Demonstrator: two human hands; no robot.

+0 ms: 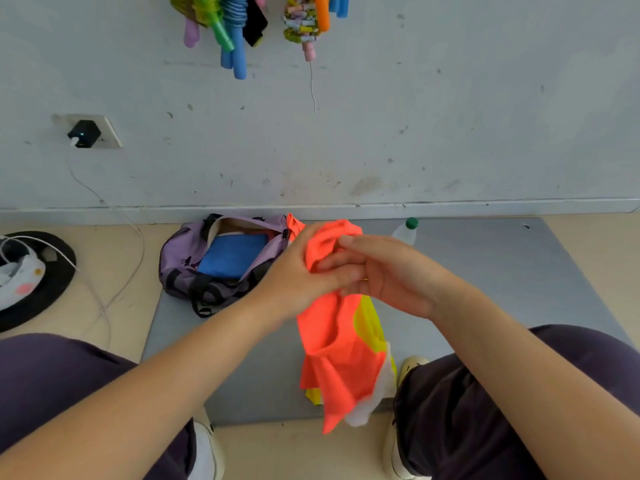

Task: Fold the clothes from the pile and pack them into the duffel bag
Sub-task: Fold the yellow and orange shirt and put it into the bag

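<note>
An orange garment point(337, 355) hangs in the air from both my hands, its lower end dangling over the grey mat point(485, 271). My left hand point(298, 278) grips its bunched top from the left, and my right hand point(381, 271) pinches the same bunch from the right. Behind the orange cloth lie a yellow garment point(369, 323) and a white one point(379, 400), mostly hidden. The purple duffel bag point(180, 258) stands open at the mat's far left corner, with a folded blue garment point(232, 254) inside.
A clear bottle with a green cap point(407, 230) stands near the wall behind my hands. A white cable point(135, 237) runs from a wall charger point(84, 134) across the floor. A black round object point(52, 289) lies at left. My knees and shoes frame the mat's near edge.
</note>
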